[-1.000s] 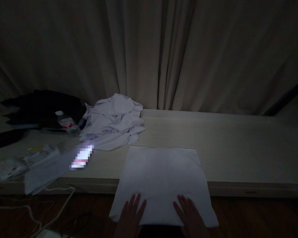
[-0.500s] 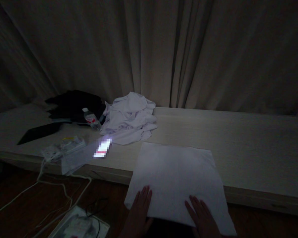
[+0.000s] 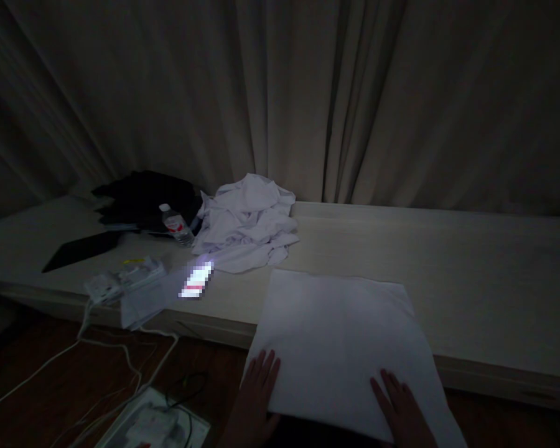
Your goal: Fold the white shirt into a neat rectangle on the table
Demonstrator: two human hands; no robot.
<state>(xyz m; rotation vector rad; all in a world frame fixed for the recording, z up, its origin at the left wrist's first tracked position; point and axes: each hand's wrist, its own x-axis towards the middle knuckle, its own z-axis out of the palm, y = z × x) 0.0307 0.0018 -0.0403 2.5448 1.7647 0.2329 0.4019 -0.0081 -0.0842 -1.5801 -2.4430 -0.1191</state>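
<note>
A flat white cloth (image 3: 336, 336) lies partly on the pale ledge and hangs over its front edge toward me. My left hand (image 3: 256, 398) rests on the cloth's near left side, fingers stretched out and lying flat. On the near right side lies my right hand (image 3: 399, 404), also flat with its fingers spread. Neither hand grips anything. Behind and left of the cloth sits a crumpled heap of white fabric (image 3: 247, 224).
On the pale ledge (image 3: 448, 261) are dark folded cloths (image 3: 149, 196), a water bottle (image 3: 177, 225), a dark flat item (image 3: 81, 250), a power strip (image 3: 126, 277), papers (image 3: 142, 305) and a bright screen (image 3: 196, 280). Cables run down to a box (image 3: 154, 423) below. Curtains (image 3: 289, 106) hang behind.
My right hand has slid to the right across the cloth, and the hands are farther apart. The cloth looks spread slightly wider. The view has shifted a little.
</note>
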